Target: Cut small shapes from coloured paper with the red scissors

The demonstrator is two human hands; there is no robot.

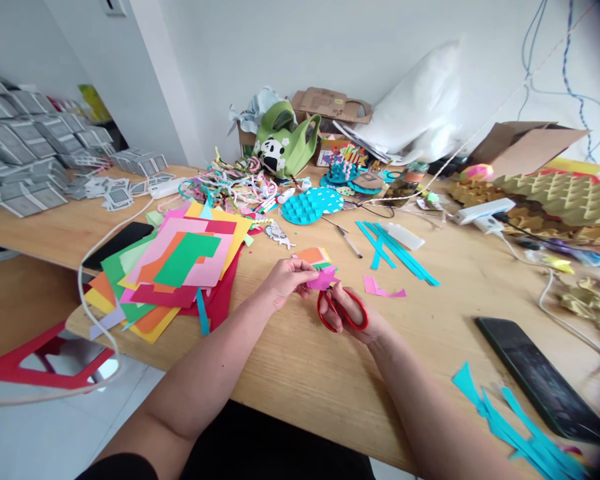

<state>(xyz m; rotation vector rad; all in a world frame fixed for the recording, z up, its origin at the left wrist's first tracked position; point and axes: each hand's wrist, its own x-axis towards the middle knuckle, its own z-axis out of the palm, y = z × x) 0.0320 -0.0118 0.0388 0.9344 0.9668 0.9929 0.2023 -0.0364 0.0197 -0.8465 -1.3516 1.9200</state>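
Between thumb and forefinger of the left hand [286,283]: magenta paper piece [322,280], pinched at its left side, fingers closed on it, held up over the wooden table [285,340]. Right hand [373,327] curled round red-handled scissors [365,313], fingers in the loops, loops spread apart; blades mostly hidden at the paper, can't tell how wide. Looks like trimming an outline. Done well: feed and turn paper with left fingers, hold scissors at one angle, short snips, left fingertips out of the blade line, paper taut so it doesn't fold. Scissors' long axis slants from right palm up and leftward, handles palm side, blades toward left fingertips. Paper's long axis roughly sideways, left fingertips toward right, slight rise rightward; exact outline too small to tell. Pink paper offcut [373,287] just beyond right fingers, apart from them
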